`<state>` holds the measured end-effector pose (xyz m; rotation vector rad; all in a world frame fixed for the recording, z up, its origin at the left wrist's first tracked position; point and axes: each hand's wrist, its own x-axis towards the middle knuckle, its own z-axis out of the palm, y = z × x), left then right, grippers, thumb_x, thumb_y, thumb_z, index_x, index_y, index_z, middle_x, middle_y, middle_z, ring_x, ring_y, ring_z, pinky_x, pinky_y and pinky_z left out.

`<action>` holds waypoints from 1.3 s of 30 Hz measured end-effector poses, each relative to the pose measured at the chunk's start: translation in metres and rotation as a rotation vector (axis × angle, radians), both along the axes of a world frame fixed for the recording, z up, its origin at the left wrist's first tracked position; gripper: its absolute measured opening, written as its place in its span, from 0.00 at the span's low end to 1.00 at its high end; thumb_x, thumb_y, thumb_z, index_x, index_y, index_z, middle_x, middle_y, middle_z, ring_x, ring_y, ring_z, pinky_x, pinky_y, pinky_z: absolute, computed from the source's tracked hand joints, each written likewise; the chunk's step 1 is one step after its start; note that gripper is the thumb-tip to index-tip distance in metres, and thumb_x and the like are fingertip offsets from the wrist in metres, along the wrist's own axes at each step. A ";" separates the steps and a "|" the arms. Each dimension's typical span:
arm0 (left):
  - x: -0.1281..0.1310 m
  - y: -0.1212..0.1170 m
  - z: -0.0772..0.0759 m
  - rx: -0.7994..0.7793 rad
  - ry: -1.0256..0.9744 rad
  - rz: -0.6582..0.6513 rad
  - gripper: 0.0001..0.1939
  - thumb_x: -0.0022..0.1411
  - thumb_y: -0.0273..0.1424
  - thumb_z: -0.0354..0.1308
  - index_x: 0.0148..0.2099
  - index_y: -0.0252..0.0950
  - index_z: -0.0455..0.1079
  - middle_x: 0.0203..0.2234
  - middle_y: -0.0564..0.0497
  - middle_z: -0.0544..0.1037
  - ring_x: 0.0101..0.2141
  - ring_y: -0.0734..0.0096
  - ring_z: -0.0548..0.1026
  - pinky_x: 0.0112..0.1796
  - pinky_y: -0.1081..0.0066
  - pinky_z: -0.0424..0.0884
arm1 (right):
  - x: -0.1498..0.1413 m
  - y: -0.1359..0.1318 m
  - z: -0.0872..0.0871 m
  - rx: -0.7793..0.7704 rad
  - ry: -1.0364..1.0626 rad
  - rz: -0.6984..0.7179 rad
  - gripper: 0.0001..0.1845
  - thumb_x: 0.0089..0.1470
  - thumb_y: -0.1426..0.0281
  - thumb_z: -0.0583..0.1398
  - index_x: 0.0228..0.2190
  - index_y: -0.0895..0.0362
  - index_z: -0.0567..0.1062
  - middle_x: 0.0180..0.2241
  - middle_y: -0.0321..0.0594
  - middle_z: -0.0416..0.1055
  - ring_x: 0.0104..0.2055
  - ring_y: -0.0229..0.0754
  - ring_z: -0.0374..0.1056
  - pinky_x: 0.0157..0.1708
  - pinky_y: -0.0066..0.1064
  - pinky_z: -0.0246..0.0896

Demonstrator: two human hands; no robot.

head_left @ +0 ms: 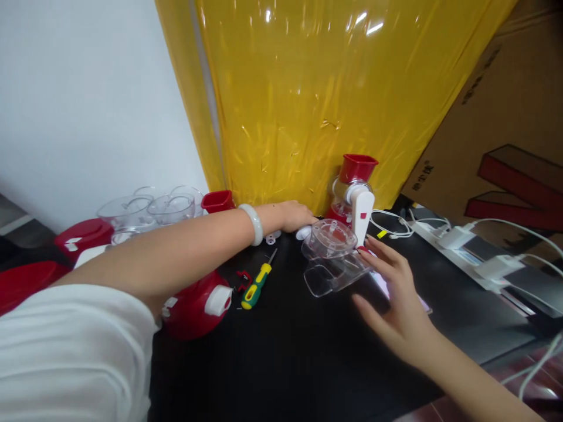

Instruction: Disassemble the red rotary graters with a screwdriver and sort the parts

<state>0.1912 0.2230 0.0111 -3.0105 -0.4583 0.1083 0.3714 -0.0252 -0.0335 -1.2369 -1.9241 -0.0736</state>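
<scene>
plainly, the right hand point(402, 308) is held open, fingers spread just beside the clear plastic housing point(333, 239), which is set on the black table point(285, 363) before the red-and-white appliance point(359, 199). the left hand point(295, 215) is stretched towards the back; whether anything is gripped there cannot be told.

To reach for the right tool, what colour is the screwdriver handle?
Screwdriver handle: yellow and green, in the head view.
</scene>
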 end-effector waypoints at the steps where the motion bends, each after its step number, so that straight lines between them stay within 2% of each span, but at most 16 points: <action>1: -0.004 0.002 0.001 0.009 0.038 -0.028 0.18 0.62 0.24 0.58 0.53 0.43 0.74 0.47 0.47 0.79 0.47 0.59 0.75 0.44 0.66 0.68 | -0.001 0.001 0.000 0.000 -0.012 0.013 0.39 0.56 0.67 0.63 0.65 0.44 0.56 0.67 0.50 0.50 0.70 0.60 0.50 0.64 0.63 0.54; 4: -0.011 0.005 0.004 -0.005 0.109 -0.083 0.25 0.55 0.21 0.60 0.56 0.38 0.73 0.47 0.44 0.78 0.45 0.58 0.75 0.44 0.67 0.68 | -0.006 0.010 -0.003 -0.025 -0.011 0.037 0.40 0.56 0.65 0.63 0.65 0.44 0.55 0.68 0.49 0.48 0.70 0.60 0.50 0.62 0.61 0.59; 7: -0.014 0.004 0.005 -0.029 0.113 -0.071 0.24 0.53 0.23 0.62 0.53 0.36 0.76 0.44 0.43 0.77 0.42 0.58 0.76 0.43 0.67 0.70 | -0.012 0.020 -0.007 -0.038 0.024 0.029 0.39 0.56 0.64 0.63 0.65 0.43 0.56 0.68 0.48 0.48 0.70 0.59 0.51 0.60 0.58 0.63; 11: -0.017 -0.003 0.005 0.007 0.089 -0.006 0.16 0.59 0.31 0.61 0.49 0.34 0.77 0.43 0.41 0.76 0.38 0.58 0.76 0.41 0.66 0.71 | -0.016 0.031 -0.009 -0.054 0.040 0.018 0.37 0.57 0.63 0.62 0.64 0.42 0.57 0.68 0.47 0.47 0.69 0.57 0.52 0.59 0.56 0.65; 15: -0.026 -0.010 0.006 0.049 0.081 0.065 0.19 0.63 0.35 0.59 0.54 0.34 0.74 0.47 0.40 0.76 0.43 0.58 0.76 0.44 0.67 0.70 | -0.017 0.040 -0.010 -0.064 0.030 0.007 0.37 0.57 0.61 0.62 0.65 0.42 0.56 0.69 0.48 0.47 0.69 0.58 0.52 0.60 0.58 0.63; 18: -0.040 -0.018 0.014 0.028 0.070 0.109 0.21 0.66 0.35 0.57 0.58 0.35 0.71 0.51 0.41 0.76 0.47 0.58 0.75 0.48 0.67 0.69 | -0.018 0.046 -0.012 -0.065 0.032 0.002 0.38 0.58 0.61 0.62 0.65 0.42 0.55 0.69 0.48 0.46 0.70 0.58 0.50 0.60 0.58 0.62; 22: -0.080 -0.045 0.043 -0.007 -0.033 0.170 0.22 0.69 0.36 0.53 0.61 0.34 0.68 0.55 0.39 0.73 0.51 0.59 0.73 0.52 0.66 0.67 | -0.020 0.051 -0.014 -0.058 -0.006 -0.010 0.40 0.59 0.60 0.60 0.67 0.44 0.51 0.70 0.49 0.42 0.72 0.58 0.44 0.62 0.58 0.59; 25: -0.130 -0.085 0.064 -0.094 -0.187 0.270 0.24 0.72 0.43 0.49 0.62 0.35 0.66 0.56 0.42 0.73 0.54 0.60 0.72 0.55 0.66 0.65 | -0.024 0.045 -0.009 0.052 -0.087 -0.080 0.45 0.57 0.60 0.61 0.69 0.46 0.46 0.71 0.51 0.36 0.73 0.64 0.38 0.64 0.65 0.49; 27: -0.164 -0.117 0.068 -0.196 -0.199 0.358 0.29 0.71 0.49 0.49 0.64 0.35 0.64 0.57 0.41 0.73 0.54 0.59 0.72 0.54 0.65 0.66 | -0.030 0.037 -0.001 0.174 -0.124 -0.119 0.46 0.55 0.61 0.63 0.68 0.46 0.48 0.72 0.50 0.35 0.73 0.69 0.34 0.65 0.70 0.41; 29: -0.192 -0.145 0.061 -0.249 -0.149 0.439 0.35 0.65 0.54 0.55 0.65 0.38 0.63 0.58 0.42 0.71 0.55 0.57 0.72 0.55 0.64 0.66 | -0.039 0.027 0.008 0.254 -0.125 -0.102 0.45 0.54 0.64 0.64 0.68 0.44 0.50 0.72 0.48 0.37 0.73 0.72 0.32 0.65 0.70 0.38; 32: -0.219 -0.170 0.039 -0.260 -0.153 0.498 0.45 0.57 0.56 0.63 0.69 0.40 0.57 0.62 0.41 0.67 0.60 0.52 0.67 0.58 0.62 0.63 | -0.059 0.021 0.016 0.285 -0.098 0.025 0.43 0.53 0.66 0.64 0.66 0.41 0.55 0.71 0.44 0.42 0.73 0.71 0.34 0.65 0.69 0.38; 34: -0.227 -0.175 0.024 -0.276 -0.192 0.488 0.51 0.52 0.53 0.69 0.70 0.41 0.54 0.63 0.41 0.65 0.62 0.52 0.64 0.60 0.61 0.61 | -0.075 0.024 0.017 0.288 -0.109 0.128 0.40 0.53 0.67 0.64 0.64 0.41 0.57 0.69 0.44 0.46 0.72 0.70 0.37 0.64 0.69 0.40; 36: -0.231 -0.175 0.013 -0.307 -0.238 0.485 0.51 0.50 0.49 0.71 0.70 0.41 0.54 0.62 0.41 0.66 0.61 0.52 0.65 0.59 0.61 0.63 | -0.092 0.032 0.013 0.284 -0.151 0.219 0.38 0.54 0.68 0.63 0.63 0.44 0.58 0.67 0.47 0.51 0.72 0.67 0.40 0.63 0.69 0.43; 39: -0.231 -0.173 0.008 -0.325 -0.317 0.478 0.48 0.49 0.47 0.72 0.68 0.41 0.58 0.61 0.42 0.67 0.60 0.54 0.67 0.59 0.61 0.64 | -0.112 0.046 0.006 0.238 -0.188 0.313 0.33 0.56 0.69 0.60 0.61 0.47 0.59 0.63 0.50 0.56 0.70 0.62 0.45 0.63 0.65 0.48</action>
